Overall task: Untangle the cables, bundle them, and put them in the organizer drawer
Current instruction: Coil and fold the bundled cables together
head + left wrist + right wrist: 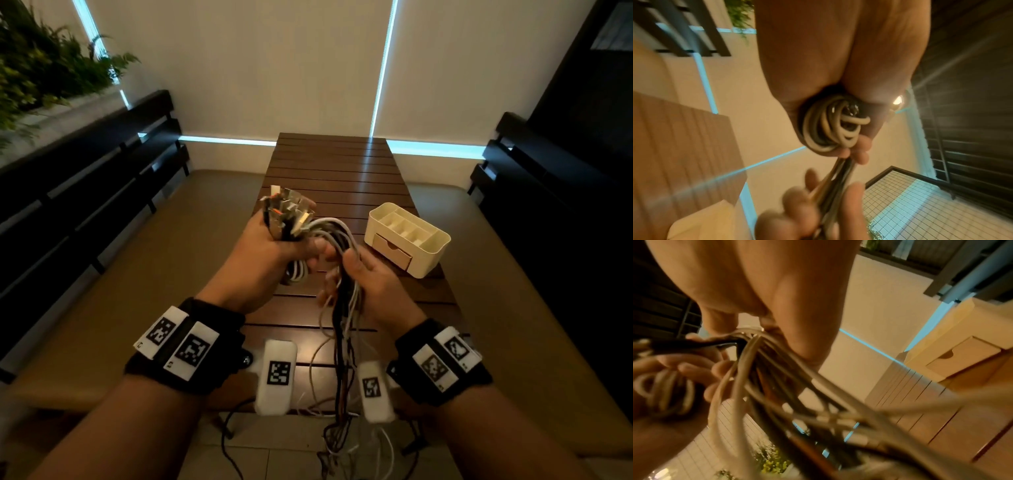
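Observation:
A bunch of white, grey and black cables (342,298) is held above the slatted wooden table (329,164). My left hand (274,246) grips the coiled part, with the plug ends (287,209) sticking up past the fist. The coil's loops (830,126) bulge out under that fist. My right hand (366,277) grips the loose strands (764,369) just right of it; their tails hang down past the table's near edge toward the floor. The cream organizer (411,240) stands to the right, its small wooden drawer (394,250) closed.
Cushioned benches (130,294) run along both sides of the table, backed by dark slatted rails (85,178). Plants (41,68) sit at the upper left. A dark cord (226,442) lies on the tiled floor below my wrists.

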The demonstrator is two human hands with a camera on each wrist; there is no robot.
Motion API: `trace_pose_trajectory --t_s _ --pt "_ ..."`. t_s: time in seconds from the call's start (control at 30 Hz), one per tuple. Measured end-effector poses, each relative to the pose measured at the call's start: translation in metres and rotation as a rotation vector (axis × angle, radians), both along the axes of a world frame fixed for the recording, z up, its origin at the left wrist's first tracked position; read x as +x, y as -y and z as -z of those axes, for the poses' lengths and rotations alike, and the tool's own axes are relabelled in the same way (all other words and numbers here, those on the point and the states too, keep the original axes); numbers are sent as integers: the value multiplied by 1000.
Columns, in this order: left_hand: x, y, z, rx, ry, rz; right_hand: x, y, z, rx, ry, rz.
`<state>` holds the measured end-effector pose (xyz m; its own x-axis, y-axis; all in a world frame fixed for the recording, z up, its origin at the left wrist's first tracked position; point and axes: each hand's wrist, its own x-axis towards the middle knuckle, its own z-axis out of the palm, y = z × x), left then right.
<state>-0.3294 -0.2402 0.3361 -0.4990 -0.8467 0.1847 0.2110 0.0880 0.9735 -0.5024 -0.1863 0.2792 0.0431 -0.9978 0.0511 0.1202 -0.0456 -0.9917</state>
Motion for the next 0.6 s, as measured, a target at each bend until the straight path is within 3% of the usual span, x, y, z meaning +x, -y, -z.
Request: trace_pose_trajectory --t_s 0.1,0.23,0.5,0.6 --pt "3 -3 11 150 -122 -1 10 -2 -9 -47 -23 147" --pt "-6 -18 25 225 -75 54 18 0 -31 -165 -57 293" --pt "0 -19 15 195 -113 83 23 -6 -37 -186 -376 254" --pt "-1 -20 14 194 -121 74 22 -8 -38 -156 -405 209"
